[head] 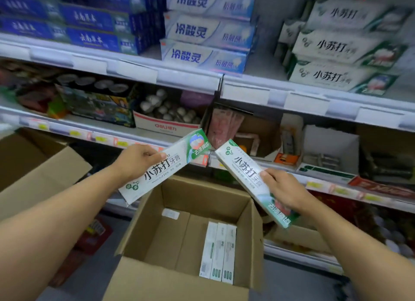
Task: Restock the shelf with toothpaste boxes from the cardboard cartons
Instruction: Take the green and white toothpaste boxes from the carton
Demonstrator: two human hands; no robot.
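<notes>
Above the open cardboard carton (197, 229), both hands hold one toothpaste box each, tilted so the far ends lean toward one another without touching. The left hand (137, 160) grasps its box (165, 166) with fingers curled over the upper long edge, near the middle. The right hand (284, 189) grasps the other box (252, 180) with the thumb on the printed face and the fingers wrapped behind.

Three more boxes (219, 252) lie side by side on the carton floor, against its right wall. The matching green-and-white stack (336, 51) sits on the upper shelf at the right, three high at the front, and that looks like the place these two belong.

The risks, as I judge them: the stack is made of smooth, glossy cartons set slightly askew, so a box pushed on top at an angle could slide the pile or tip one off the shelf lip (314, 101). Each box is long, thin and light, held at one point only, so it can swing or twist in the grip and catch the shelf edge on the way up. Squeezing harder would dent the thin card. The two raised ends could also knock together.

The carton is plain brown corrugated board with raised flaps; the boxes are slim rectangular sleeves with sharp corners.
</notes>
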